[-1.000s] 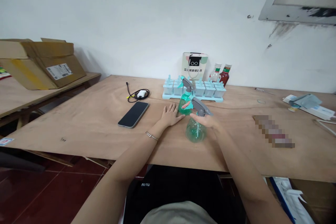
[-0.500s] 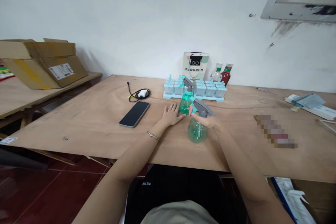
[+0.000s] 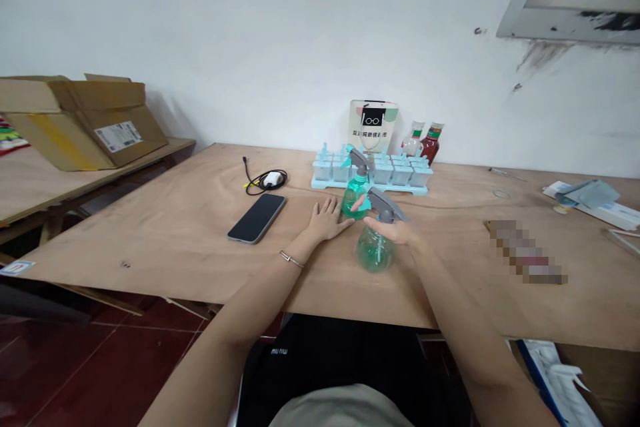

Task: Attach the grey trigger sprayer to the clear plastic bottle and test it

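My right hand point(image 3: 395, 230) is wrapped round the neck of a clear green spray bottle point(image 3: 375, 253) with a grey and teal trigger head. One finger reaches forward past the teal trigger. Flat on the wooden table, my left hand point(image 3: 327, 220) has its fingers spread and holds nothing. Just beyond, a second green spray bottle point(image 3: 356, 197) stands upright, its nozzle to the left, partly covered by the nearer bottle and my fingers. Whether my left thumb touches it, I cannot tell.
Behind the bottles stand a light blue ice-pop mould point(image 3: 323, 170), a paper bag point(image 3: 385, 123) and two glass bottles point(image 3: 431, 142). A phone point(image 3: 257, 218) and a coiled cable point(image 3: 283, 183) lie left. A blurred-out object point(image 3: 525, 251) is right. A cardboard box point(image 3: 115, 120) sits on another table.
The finger at the trigger of the nearer spray bottle has straightened and now points forward. My left hand and the other things look unmoved.
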The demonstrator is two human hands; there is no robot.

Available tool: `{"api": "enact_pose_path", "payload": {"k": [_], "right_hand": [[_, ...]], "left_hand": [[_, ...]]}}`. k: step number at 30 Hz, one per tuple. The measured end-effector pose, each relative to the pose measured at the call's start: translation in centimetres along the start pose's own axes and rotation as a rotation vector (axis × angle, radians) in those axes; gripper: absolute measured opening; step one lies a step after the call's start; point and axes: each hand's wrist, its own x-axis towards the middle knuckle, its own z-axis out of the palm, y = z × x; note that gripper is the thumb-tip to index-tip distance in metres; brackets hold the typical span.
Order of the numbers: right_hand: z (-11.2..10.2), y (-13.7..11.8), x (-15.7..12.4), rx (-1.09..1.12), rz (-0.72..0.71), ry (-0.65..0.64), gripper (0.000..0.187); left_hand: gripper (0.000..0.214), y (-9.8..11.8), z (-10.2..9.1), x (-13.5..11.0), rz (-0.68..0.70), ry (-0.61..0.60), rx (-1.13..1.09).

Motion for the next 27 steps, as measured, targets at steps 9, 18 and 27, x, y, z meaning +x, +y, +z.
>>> {"api": "enact_pose_path", "payload": {"k": [9,18,27], "right_hand": [[-0.2,-0.03,-0.2,0.023,0.016,0.007,0.02],[0.09,0.21,-0.11,0.056,0.013,-0.003,0.019],[-0.1,-0.08,-0.18,0.06,0.012,-0.027,0.019]], "left_hand": [[0.078,0.09,-0.15,-0.13,-0.001,-0.005,0.0],[0.078,0.11,-0.38,-0.2,0.003,-0.016,0.014],[0.078,0.15,-0.38,-0.26,-0.006,-0.015,0.004]]}}
